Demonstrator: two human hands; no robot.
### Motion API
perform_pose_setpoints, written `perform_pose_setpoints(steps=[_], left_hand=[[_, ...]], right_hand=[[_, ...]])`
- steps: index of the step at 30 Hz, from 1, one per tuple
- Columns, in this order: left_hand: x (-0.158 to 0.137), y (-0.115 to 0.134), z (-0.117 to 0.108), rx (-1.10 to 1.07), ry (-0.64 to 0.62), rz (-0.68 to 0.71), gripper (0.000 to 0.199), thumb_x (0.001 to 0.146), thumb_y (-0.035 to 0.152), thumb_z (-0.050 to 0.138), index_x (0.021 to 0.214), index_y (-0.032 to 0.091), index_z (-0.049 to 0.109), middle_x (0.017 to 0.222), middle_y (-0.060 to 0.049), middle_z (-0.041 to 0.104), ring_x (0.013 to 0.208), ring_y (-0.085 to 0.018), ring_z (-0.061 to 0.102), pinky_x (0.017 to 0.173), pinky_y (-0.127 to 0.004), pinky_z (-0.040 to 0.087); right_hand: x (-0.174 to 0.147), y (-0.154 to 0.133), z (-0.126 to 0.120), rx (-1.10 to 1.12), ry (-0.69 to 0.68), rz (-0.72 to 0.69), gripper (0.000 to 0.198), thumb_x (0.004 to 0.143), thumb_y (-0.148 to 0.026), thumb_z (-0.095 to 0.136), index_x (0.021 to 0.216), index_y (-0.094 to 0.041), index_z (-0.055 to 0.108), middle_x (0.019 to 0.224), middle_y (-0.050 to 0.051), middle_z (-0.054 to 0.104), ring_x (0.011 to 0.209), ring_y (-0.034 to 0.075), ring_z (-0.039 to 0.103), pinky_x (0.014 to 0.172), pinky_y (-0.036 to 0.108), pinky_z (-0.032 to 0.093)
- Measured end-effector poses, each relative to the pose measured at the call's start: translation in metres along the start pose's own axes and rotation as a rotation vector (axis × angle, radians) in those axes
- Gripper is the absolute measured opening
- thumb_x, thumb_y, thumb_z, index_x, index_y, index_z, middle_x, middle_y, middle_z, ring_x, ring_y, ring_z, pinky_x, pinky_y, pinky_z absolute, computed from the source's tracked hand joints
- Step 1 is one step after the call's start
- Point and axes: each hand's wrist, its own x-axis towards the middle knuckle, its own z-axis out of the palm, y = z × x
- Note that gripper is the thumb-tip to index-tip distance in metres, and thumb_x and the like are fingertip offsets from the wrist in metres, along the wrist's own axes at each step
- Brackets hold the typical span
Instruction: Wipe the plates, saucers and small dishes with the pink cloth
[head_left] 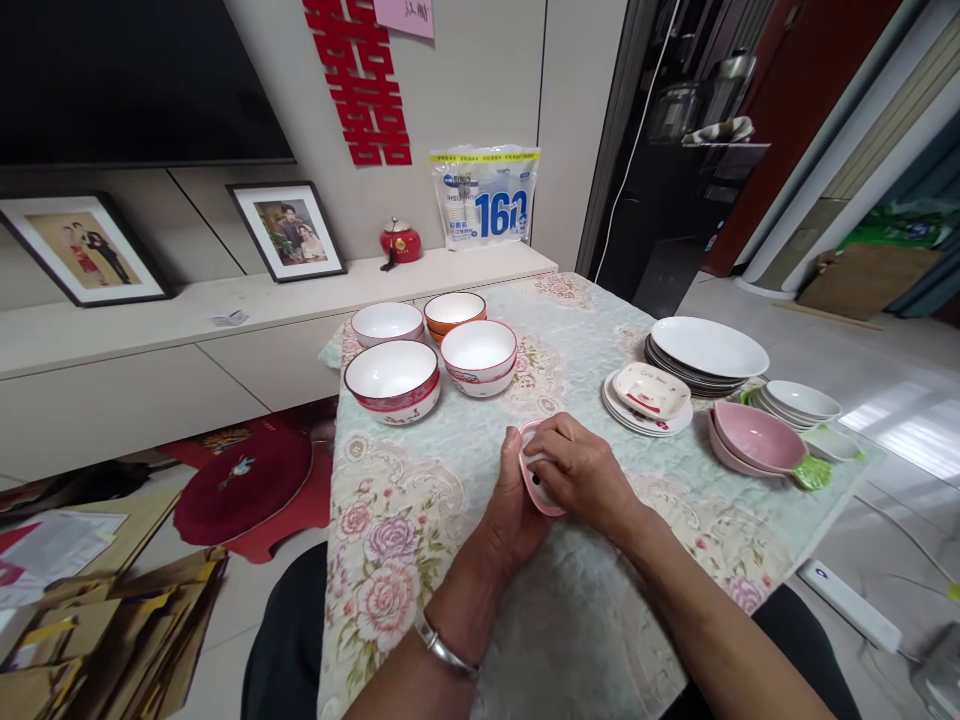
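My left hand (513, 515) is wrapped round a small pink-rimmed dish (550, 508), held tilted above the near middle of the table. My right hand (589, 470) reaches over it from the right, its fingers curled together down inside the dish. Whether those fingers pinch anything is hidden. Much of the dish is covered by both hands. Beyond them, a small squarish dish with a bear print (651, 390) rests on a stack of small plates (649, 428). A stack of red-rimmed white bowls (480, 352) stands farther off to the left.
More stacked bowls (392, 378) occupy the table's far left. On the right are large oval plates (709, 345), pink bowls (757, 438) and small white bowls (804, 400). A flowered cloth (405, 590) covers the table. Behind runs a low cabinet (300, 300) bearing a plastic pack (486, 200).
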Motion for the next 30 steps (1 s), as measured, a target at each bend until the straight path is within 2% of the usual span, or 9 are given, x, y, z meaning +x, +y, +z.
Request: perform_pose_setpoints(steps=[2,5,8,11,15,18,22,26,30], left_hand=[[0.0,-0.002,0.0,-0.001,-0.003,0.01,0.052,0.088,0.062,0.052,0.101,0.015,0.07,0.089,-0.008,0.073,0.085,-0.021,0.069,0.077,-0.032,0.054],[0.0,-0.002,0.0,0.035,0.014,0.081,0.054,0.087,0.062,0.052,0.105,0.014,0.069,0.094,-0.01,0.074,0.094,-0.025,0.068,0.083,-0.035,0.053],[0.0,0.0,0.0,0.053,0.027,0.119,0.056,0.088,0.063,0.049,0.105,0.013,0.068,0.098,-0.01,0.074,0.096,-0.026,0.068,0.085,-0.035,0.052],[-0.001,0.001,0.001,0.053,-0.006,0.088,0.06,0.09,0.065,0.044,0.103,0.012,0.069,0.095,-0.011,0.074,0.094,-0.026,0.068,0.083,-0.034,0.052],[-0.002,0.0,0.003,0.003,-0.02,-0.019,0.063,0.089,0.068,0.04,0.096,0.013,0.07,0.089,-0.011,0.073,0.087,-0.024,0.069,0.076,-0.031,0.052],[-0.002,0.0,0.003,-0.007,-0.01,-0.011,0.059,0.089,0.066,0.045,0.1,0.014,0.069,0.092,-0.01,0.074,0.088,-0.024,0.069,0.078,-0.033,0.053],[-0.001,0.001,0.001,0.035,0.026,0.086,0.056,0.089,0.063,0.047,0.103,0.013,0.069,0.096,-0.011,0.074,0.093,-0.026,0.069,0.084,-0.036,0.052],[-0.001,0.001,0.001,0.059,0.0,0.087,0.057,0.088,0.065,0.048,0.1,0.013,0.069,0.093,-0.011,0.074,0.094,-0.027,0.068,0.085,-0.036,0.052],[-0.003,0.0,0.002,0.029,-0.035,-0.032,0.064,0.084,0.071,0.047,0.096,0.012,0.07,0.09,-0.012,0.073,0.087,-0.026,0.069,0.076,-0.035,0.052]], right_hand=[[-0.001,0.001,0.002,-0.129,0.033,0.05,0.019,0.087,-0.008,0.05,0.086,-0.02,0.065,0.094,0.007,0.06,0.083,0.017,0.057,0.072,0.027,0.044],[-0.001,-0.002,-0.002,-0.245,-0.041,0.176,0.019,0.085,-0.007,0.051,0.081,-0.018,0.065,0.089,0.007,0.059,0.075,0.017,0.055,0.065,0.027,0.04],[0.0,-0.008,-0.013,-0.139,-0.198,0.213,0.017,0.082,-0.006,0.055,0.077,-0.018,0.065,0.086,0.004,0.059,0.073,0.015,0.056,0.066,0.026,0.039],[0.001,-0.012,-0.02,0.058,-0.278,0.132,0.018,0.084,-0.006,0.058,0.077,-0.02,0.067,0.084,0.002,0.059,0.078,0.014,0.057,0.07,0.025,0.042],[0.002,-0.009,-0.014,0.169,-0.156,0.083,0.019,0.085,-0.006,0.057,0.084,-0.021,0.068,0.088,0.001,0.06,0.083,0.014,0.058,0.073,0.024,0.044],[0.001,-0.006,-0.008,-0.01,-0.078,0.119,0.017,0.088,-0.009,0.055,0.087,-0.02,0.067,0.092,0.004,0.06,0.082,0.015,0.057,0.073,0.026,0.043],[0.001,-0.01,-0.015,-0.191,-0.184,0.219,0.017,0.085,-0.008,0.054,0.079,-0.018,0.066,0.087,0.005,0.061,0.075,0.016,0.056,0.065,0.026,0.038],[0.002,-0.014,-0.025,-0.009,-0.325,0.134,0.02,0.08,-0.003,0.056,0.073,-0.019,0.065,0.08,0.001,0.062,0.074,0.014,0.057,0.068,0.026,0.04],[0.003,-0.01,-0.018,0.123,-0.156,0.098,0.02,0.083,-0.007,0.059,0.091,-0.023,0.068,0.091,0.001,0.067,0.085,0.016,0.062,0.076,0.026,0.045]])
